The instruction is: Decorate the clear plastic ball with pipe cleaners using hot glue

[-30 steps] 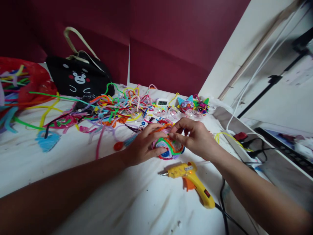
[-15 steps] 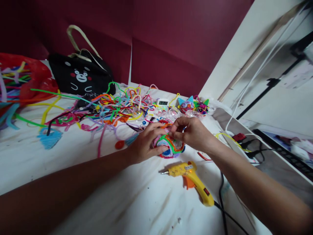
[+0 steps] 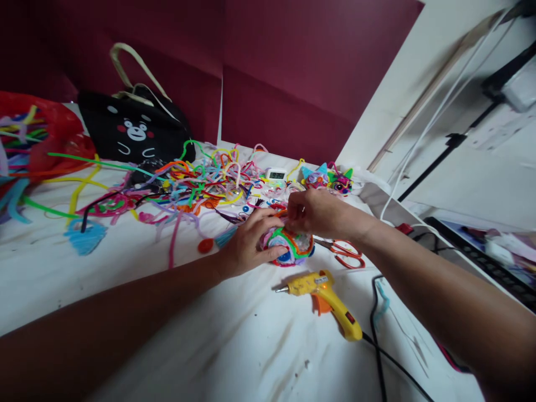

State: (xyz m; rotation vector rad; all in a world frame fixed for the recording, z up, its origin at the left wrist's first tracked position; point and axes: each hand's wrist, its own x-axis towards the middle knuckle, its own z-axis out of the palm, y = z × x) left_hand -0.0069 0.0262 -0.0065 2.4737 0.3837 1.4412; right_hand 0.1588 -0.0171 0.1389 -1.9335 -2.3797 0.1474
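A round craft piece [image 3: 295, 248], covered in bands of green, orange, pink and lilac pipe cleaner, rests on the white table. Around its left side my left hand [image 3: 257, 237] is closed, with the thumb along the front by a blue spot. At its top, my right hand [image 3: 307, 212] has its fingers bent and pinched together; whatever they hold is hidden. Just in front lies a yellow hot glue gun [image 3: 322, 293] on its side, nozzle to the left. Orange-handled scissors [image 3: 345, 252] lie to the right of the craft piece, partly under my right forearm.
Behind my hands spreads a heap of coloured pipe cleaners [image 3: 209, 178]. A black bag [image 3: 134, 128] and a red plastic bag [image 3: 58, 137] stand at the left. A small digital clock [image 3: 276, 175] and finished figures [image 3: 316, 177] are at the back. Black cables [image 3: 377, 329] run at the right.
My right hand and forearm have lifted and turned at the top of the craft piece, bringing the scissors into view. My left hand keeps its hold. The view has shifted slightly.
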